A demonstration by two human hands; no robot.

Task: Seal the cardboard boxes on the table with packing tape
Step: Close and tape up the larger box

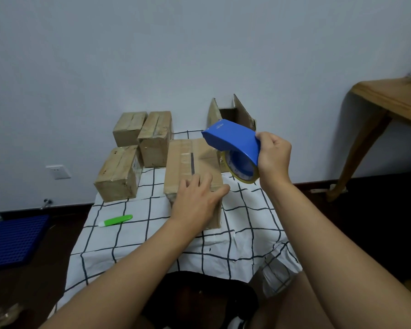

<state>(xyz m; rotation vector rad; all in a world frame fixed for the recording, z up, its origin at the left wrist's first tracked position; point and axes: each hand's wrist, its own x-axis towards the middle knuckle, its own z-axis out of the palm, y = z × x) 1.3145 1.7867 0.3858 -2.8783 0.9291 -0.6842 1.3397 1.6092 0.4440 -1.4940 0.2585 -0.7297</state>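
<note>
Boxes wait on the checked table (pixel 242 224), and your flat, open left hand (pixel 195 198) presses the middle box (pixel 190 162) while your right hand (pixel 274 155) grips the blue tape holder (pixel 233 141) above it, so next bring the tape down onto the flaps.

Nearest cardboard box (pixel 192 162): brown, flaps closed, clear tape along the top seam, lying lengthwise mid-table. Three smaller taped boxes (pixel 142 148) clustered to its left by the wall, one open box (pixel 230 115) behind, flaps upright. Blue tape dispenser (pixel 233 143) with yellowish roll raised above the box's right edge, tilted.
</note>
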